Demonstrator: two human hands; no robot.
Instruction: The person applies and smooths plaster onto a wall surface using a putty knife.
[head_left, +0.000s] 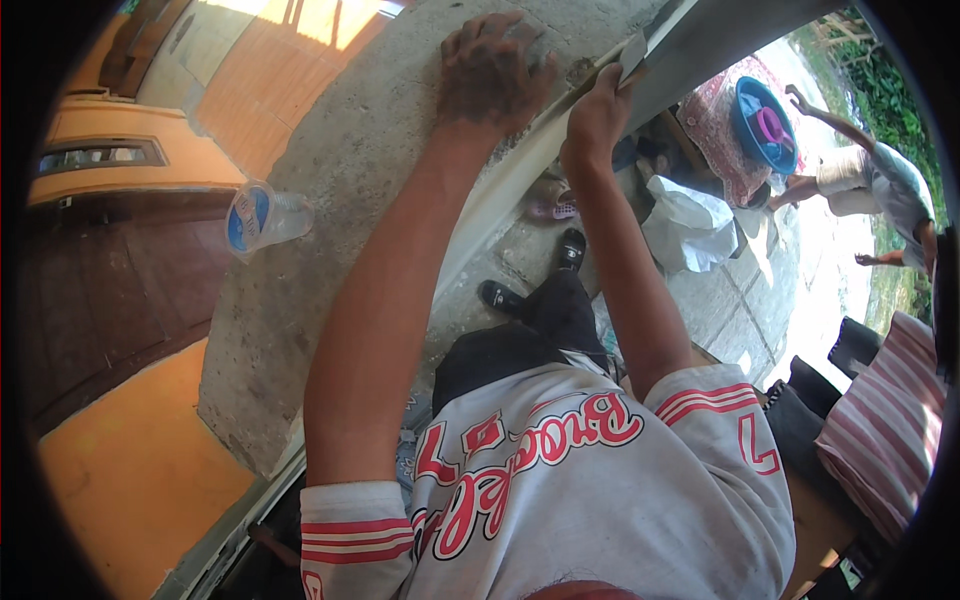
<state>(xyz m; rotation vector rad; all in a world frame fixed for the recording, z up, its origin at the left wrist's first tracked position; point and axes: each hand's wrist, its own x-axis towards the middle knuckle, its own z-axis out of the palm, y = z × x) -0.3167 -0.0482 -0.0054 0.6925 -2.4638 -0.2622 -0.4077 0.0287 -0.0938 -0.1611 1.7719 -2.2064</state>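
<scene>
My left hand (pixel 492 78), its back and fingers darkly smudged, rests palm down on a rough grey concrete slab (pixel 345 150) with its fingers apart. Close to the slab's right edge, my right hand (pixel 598 112) is closed around a small tool with a flat, pale grey blade (pixel 632 56) that sticks up past the fingers. Its handle is hidden in my grip, so the exact kind of tool is unclear. The hand is beside a long pale edge strip (pixel 520 165) along the slab. A clear plastic cup with a blue label (pixel 262 218) is on the slab to the left.
Below, on the tiled floor, are my feet in black footwear (pixel 500 297) and a white sack (pixel 688 225). A blue basin (pixel 765 125) holding a pink item stands on a patterned red cloth. Another person (pixel 880 185) bends near it at the right. Striped fabric (pixel 890 420) hangs lower right.
</scene>
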